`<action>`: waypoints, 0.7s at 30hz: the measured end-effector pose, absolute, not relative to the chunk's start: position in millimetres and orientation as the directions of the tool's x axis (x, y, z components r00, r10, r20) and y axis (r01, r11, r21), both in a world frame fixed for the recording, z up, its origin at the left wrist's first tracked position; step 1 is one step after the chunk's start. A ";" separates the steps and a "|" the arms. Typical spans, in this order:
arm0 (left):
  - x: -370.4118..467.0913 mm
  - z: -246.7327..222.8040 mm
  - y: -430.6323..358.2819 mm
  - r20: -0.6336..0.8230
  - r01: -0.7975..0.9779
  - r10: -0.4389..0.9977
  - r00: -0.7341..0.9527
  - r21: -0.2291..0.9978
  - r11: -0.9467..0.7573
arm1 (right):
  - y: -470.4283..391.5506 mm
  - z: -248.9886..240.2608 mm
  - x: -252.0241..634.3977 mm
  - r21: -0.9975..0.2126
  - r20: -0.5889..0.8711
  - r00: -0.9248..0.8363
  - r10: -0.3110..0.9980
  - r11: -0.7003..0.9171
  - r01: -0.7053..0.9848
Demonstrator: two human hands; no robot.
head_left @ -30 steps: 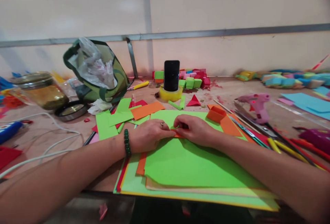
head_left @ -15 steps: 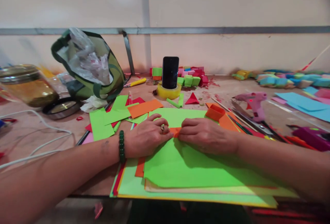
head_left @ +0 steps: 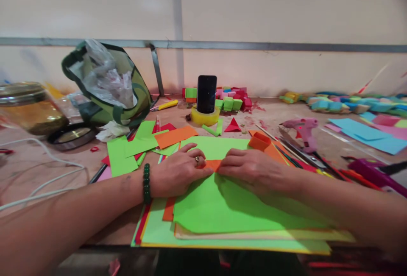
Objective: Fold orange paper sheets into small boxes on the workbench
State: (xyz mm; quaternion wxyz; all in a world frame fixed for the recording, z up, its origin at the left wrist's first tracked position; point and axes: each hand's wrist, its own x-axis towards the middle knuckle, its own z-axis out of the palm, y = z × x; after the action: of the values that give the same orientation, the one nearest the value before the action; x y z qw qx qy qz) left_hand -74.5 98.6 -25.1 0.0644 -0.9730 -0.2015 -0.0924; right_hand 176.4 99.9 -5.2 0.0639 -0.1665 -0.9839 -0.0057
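A small piece of orange paper (head_left: 212, 165) lies on a bright green sheet (head_left: 203, 210), itself on top of a stack of coloured paper. My left hand (head_left: 179, 173), with a ring and a green bead bracelet, has its fingers curled at the paper's left end. From the other side my right hand (head_left: 252, 168) grips it, fingers bunched together. Both sets of fingertips are close to each other and cover most of the piece. Just beyond my right hand sits a folded orange paper box (head_left: 259, 141).
Green strips (head_left: 122, 157) and an orange strip (head_left: 176, 136) lie to the left. A phone (head_left: 206, 93) stands in a yellow tape roll (head_left: 205, 117). On the right are a pink glue gun (head_left: 302, 129) and scissors (head_left: 300, 153). A green bag (head_left: 140, 98) leans at back left.
The camera view has tilted up and shifted slightly to the right. My hands stay on the orange paper, and a little more of it shows between them.
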 end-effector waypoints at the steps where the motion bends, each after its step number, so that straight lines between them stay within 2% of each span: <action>1: -74.7 -24.9 98.4 0.207 0.409 0.387 0.898 -0.074 -0.909 | 101.3 -8.6 173.2 -0.029 0.137 -0.936 0.324 0.946 0.324; 6: -79.7 -18.3 99.8 0.162 0.417 0.412 0.897 0.003 -0.909 | 106.9 -32.4 175.0 -0.038 0.287 -0.908 0.307 0.950 0.309; 10: -87.4 -9.9 103.7 0.144 0.391 0.395 0.907 0.055 -0.919 | 106.1 -38.7 178.6 -0.039 0.325 -0.894 0.308 0.949 0.312; 14: -92.0 -6.6 106.9 0.133 0.369 0.384 0.914 0.121 -0.921 | 103.9 -36.8 176.0 -0.042 0.307 -0.876 0.371 0.925 0.377; 17: -91.5 -8.9 107.0 0.147 0.388 0.408 0.901 0.148 -0.910 | 103.8 -32.9 170.1 0.013 0.238 -0.889 0.392 0.913 0.407; 21: -88.2 -11.9 103.4 0.139 0.414 0.417 0.898 0.052 -0.909 | 104.4 -24.9 164.2 0.100 0.141 -0.932 0.335 0.931 0.350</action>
State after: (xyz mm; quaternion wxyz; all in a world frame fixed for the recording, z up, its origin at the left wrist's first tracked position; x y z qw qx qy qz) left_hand -88.2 103.4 -11.9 -0.0104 -0.9742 -0.2130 -0.0734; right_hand 164.2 104.4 -24.9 0.0608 -0.1746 -0.9808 -0.0618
